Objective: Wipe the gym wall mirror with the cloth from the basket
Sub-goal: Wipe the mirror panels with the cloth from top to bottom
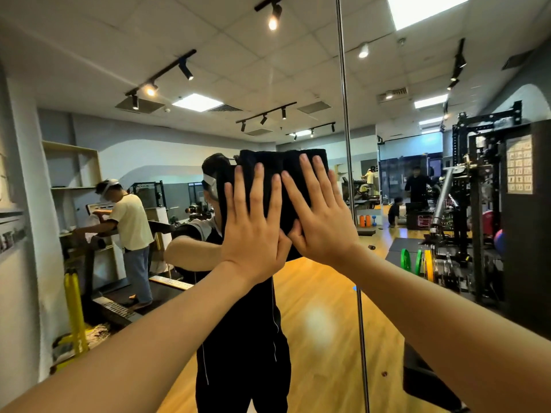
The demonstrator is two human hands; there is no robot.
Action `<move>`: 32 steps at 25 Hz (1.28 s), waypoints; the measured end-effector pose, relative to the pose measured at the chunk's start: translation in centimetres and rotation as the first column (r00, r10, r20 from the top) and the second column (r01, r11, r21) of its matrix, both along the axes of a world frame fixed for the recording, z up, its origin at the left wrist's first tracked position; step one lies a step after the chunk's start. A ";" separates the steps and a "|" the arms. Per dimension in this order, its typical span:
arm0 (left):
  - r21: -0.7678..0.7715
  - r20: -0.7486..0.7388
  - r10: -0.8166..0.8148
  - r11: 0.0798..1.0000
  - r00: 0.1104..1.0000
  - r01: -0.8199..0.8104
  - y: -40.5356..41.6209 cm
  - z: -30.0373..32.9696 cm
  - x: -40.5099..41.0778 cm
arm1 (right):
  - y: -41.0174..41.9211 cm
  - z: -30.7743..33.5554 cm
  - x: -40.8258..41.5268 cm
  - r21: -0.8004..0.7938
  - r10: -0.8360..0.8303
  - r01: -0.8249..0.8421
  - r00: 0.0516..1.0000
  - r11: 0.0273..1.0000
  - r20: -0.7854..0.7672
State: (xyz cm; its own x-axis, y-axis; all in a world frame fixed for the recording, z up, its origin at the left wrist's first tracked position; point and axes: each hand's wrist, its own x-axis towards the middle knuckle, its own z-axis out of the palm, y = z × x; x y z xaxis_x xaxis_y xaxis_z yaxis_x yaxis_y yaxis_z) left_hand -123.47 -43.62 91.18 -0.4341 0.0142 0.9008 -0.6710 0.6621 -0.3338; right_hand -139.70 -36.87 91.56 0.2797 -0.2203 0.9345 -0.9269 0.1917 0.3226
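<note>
White lettering reading "ROGUE" sits on the black rack crossbar (145, 185) reflected in the mirror.

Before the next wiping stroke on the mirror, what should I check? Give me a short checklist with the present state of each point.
1. Black cloth lies flat against the mirror: ok.
2. Left hand presses the cloth with straight fingers: ok.
3. Right hand presses beside it, fingers spread: ok.
4. Both hands fully on the cloth: not ok, the palms hang below its lower edge.
5. Vertical seam just right of the cloth: ok, not yet crossed.
6. Glass already clean of streaks: cannot tell.
</note>
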 end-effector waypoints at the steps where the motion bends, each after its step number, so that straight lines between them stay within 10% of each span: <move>1: -0.004 0.011 -0.003 1.000 1.000 0.003 0.4 0.1 -0.9 | 0.3 -0.2 -1.0 -0.006 -0.007 0.007 1.000 1.000 0.012; 14: -0.082 0.125 0.022 0.997 0.992 -0.012 1.4 9.3 -3.7 | 0.3 6.1 -2.8 -0.164 0.056 -0.017 0.969 0.986 0.240; 25: -0.101 0.013 0.183 0.978 0.983 -0.181 -6.0 18.8 14.5 | -7.4 16.4 15.8 -0.131 0.049 -0.019 0.973 0.991 0.227; 32: -0.006 -0.066 0.230 0.973 0.971 -0.231 -10.0 13.6 25.9 | -11.7 13.5 26.1 -0.031 0.112 -0.111 0.993 0.993 0.036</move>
